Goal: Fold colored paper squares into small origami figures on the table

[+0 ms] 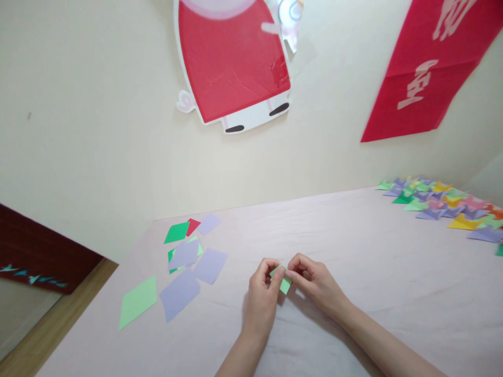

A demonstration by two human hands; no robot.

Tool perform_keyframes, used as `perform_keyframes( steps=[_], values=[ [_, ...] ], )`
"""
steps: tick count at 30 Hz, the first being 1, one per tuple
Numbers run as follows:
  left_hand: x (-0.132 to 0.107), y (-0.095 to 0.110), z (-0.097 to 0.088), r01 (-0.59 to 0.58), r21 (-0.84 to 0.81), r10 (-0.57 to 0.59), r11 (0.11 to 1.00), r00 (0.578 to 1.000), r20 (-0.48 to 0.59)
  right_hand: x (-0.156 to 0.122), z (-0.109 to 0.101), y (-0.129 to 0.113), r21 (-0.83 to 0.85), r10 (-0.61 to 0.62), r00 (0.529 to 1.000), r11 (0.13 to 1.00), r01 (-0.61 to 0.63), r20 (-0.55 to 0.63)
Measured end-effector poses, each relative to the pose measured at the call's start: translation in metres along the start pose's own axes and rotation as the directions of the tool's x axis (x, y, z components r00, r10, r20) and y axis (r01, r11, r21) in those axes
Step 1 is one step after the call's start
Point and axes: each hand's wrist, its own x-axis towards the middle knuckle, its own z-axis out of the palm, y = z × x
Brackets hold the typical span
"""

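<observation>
A small folded piece of light green paper (286,285) is held just above the cloth-covered surface, between both hands. My left hand (265,283) grips it with the thumb across its front face and the fingers behind. The thumb and fingertips of my right hand (312,275) pinch its right edge. Part of the paper is hidden by the thumbs and fingers, so its full fold cannot be made out.
Loose paper sheets in purple, green and red, such as a light green sheet (138,302) and a purple sheet (179,294), lie to the left. Rows of folded colored paper pieces (451,204) stand at the far right. A wall (326,167) borders the back of the pale cloth (353,251).
</observation>
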Motion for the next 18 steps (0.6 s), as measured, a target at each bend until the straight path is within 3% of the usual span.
perform_keyframes(
  steps=[8,14,18],
  values=[
    [0.005,-0.012,0.007,0.056,-0.162,-0.054,0.985,0.998,0.015,0.002,-0.003,0.007,0.087,0.005,0.997,0.996,0.002,-0.082],
    [0.003,-0.002,0.004,-0.009,0.008,0.008,1.000,0.998,0.063,0.004,-0.004,0.004,0.051,-0.042,0.996,0.998,0.046,-0.080],
    [0.002,0.000,0.004,-0.017,0.050,0.014,0.999,0.998,0.060,0.004,-0.006,0.005,0.113,0.011,0.998,0.994,-0.004,-0.065]
  ],
)
